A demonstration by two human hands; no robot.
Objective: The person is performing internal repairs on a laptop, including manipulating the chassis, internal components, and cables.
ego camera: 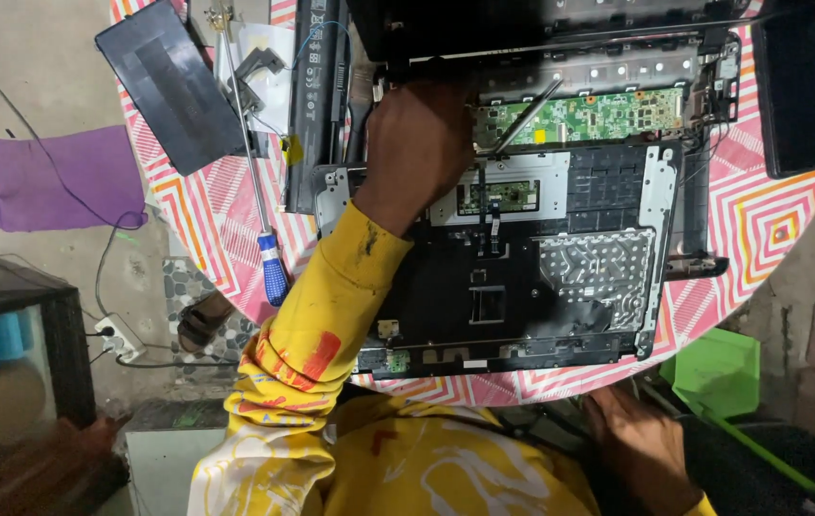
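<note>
While its bottom cover is off, the opened laptop lies across the round table with the pink-and-orange patterned cloth, showing a green circuit board, a silver metal frame and black inner panels. Its near edge sits at the table's rim by the person's body; a blue-handled screwdriver and a black battery pack lie just left of it, and a dark panel rests further left. Little free cloth remains around the chassis. The left hand is closed in a grip on a thin metal tool, its tip over the board. The right hand rests low beneath the table edge; whether it is open I cannot tell.
</note>
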